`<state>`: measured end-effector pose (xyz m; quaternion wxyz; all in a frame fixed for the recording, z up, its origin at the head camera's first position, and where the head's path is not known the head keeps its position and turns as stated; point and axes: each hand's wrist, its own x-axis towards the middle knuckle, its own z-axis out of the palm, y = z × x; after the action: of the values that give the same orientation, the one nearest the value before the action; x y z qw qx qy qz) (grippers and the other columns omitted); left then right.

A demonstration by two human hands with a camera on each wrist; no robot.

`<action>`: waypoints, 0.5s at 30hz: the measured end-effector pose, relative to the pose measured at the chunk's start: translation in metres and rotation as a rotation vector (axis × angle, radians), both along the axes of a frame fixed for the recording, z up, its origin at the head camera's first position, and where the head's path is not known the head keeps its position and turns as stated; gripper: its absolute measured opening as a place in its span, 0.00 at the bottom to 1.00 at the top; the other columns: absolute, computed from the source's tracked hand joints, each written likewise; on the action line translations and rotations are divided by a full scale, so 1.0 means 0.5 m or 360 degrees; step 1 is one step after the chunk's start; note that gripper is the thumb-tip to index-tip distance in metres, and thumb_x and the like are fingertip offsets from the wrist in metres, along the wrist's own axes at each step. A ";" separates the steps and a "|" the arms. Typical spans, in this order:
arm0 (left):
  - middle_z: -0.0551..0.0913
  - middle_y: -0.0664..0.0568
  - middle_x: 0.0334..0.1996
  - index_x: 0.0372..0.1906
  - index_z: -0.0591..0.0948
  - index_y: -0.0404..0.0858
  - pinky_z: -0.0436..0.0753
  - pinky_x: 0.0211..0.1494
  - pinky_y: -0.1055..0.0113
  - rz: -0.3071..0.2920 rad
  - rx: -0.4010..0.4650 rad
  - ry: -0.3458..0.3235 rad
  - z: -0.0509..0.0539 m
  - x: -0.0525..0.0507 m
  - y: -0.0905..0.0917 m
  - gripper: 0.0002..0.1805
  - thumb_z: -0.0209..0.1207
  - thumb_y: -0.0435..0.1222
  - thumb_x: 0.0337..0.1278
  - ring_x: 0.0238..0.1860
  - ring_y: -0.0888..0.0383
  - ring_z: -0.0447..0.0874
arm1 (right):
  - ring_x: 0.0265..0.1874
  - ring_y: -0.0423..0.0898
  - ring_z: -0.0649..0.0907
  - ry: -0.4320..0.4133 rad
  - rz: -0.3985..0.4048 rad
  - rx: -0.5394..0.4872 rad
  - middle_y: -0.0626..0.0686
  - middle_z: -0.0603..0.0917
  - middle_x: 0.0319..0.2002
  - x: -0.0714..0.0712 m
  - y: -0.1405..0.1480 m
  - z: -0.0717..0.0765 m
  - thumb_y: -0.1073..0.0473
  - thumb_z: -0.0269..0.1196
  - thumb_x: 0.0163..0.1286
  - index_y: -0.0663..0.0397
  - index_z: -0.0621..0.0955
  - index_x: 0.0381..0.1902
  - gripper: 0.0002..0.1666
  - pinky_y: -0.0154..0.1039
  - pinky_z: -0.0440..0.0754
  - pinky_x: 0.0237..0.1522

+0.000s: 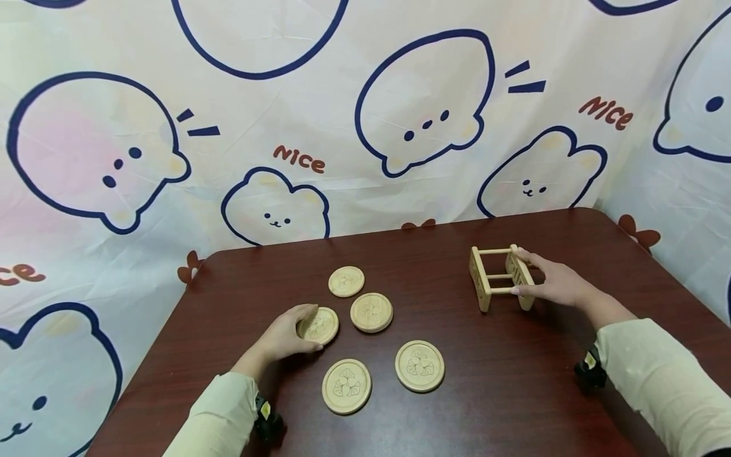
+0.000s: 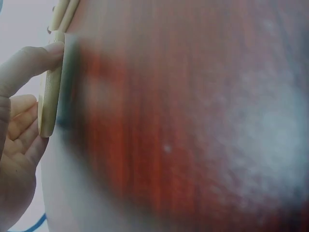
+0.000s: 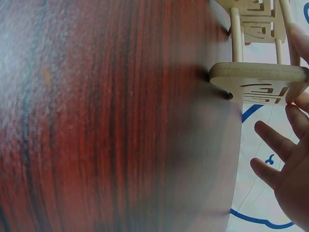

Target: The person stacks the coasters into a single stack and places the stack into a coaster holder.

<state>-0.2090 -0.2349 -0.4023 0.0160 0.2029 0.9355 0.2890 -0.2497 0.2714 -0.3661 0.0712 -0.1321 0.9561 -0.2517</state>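
My left hand (image 1: 287,334) holds a round wooden coaster (image 1: 320,325) by its edge, thumb on the near side and fingers on the far side. In the left wrist view the coaster (image 2: 51,87) shows edge-on, low over the table. At the right, my right hand (image 1: 556,282) grips the right side panel of a wooden coaster rack (image 1: 499,276). Thumb and forefinger are at the panel's two ends, while the other fingers spread apart in the right wrist view. The rack (image 3: 258,70) has cut-out panels joined by round rods, and no coaster is in it.
Other engraved coasters lie between the hands: one at the back (image 1: 346,281), a thicker one, perhaps stacked (image 1: 372,312), and two nearer, a right coaster (image 1: 419,366) and a left coaster (image 1: 346,386). The dark red-brown table (image 1: 485,393) ends at a printed cloth (image 1: 365,197).
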 end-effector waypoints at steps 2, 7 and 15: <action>0.68 0.41 0.54 0.56 0.67 0.30 0.63 0.55 0.55 0.0002 0.0008 -0.0001 0.004 -0.002 0.003 0.42 0.69 0.41 0.29 0.55 0.48 0.63 | 0.53 0.67 0.62 -0.0002 -0.0005 -0.0002 0.70 0.57 0.58 0.000 0.000 0.000 0.34 0.57 0.51 0.55 0.49 0.66 0.54 0.62 0.62 0.45; 0.67 0.42 0.55 0.57 0.66 0.31 0.63 0.55 0.54 -0.0017 0.0010 -0.0007 0.012 -0.006 0.013 0.42 0.69 0.42 0.30 0.56 0.48 0.62 | 0.53 0.67 0.61 0.0013 -0.0007 -0.0002 0.70 0.57 0.58 0.003 0.003 -0.003 0.34 0.58 0.51 0.55 0.49 0.66 0.54 0.63 0.61 0.46; 0.67 0.42 0.55 0.57 0.66 0.31 0.62 0.55 0.54 -0.0021 0.0034 0.0012 0.029 -0.011 0.029 0.42 0.69 0.40 0.30 0.56 0.47 0.62 | 0.53 0.67 0.62 -0.0010 -0.0023 -0.0007 0.70 0.57 0.59 0.000 0.001 -0.003 0.33 0.57 0.50 0.53 0.49 0.66 0.54 0.62 0.62 0.46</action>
<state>-0.2147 -0.2202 -0.3880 0.0122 0.2102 0.9311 0.2979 -0.2498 0.2717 -0.3676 0.0720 -0.1247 0.9562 -0.2547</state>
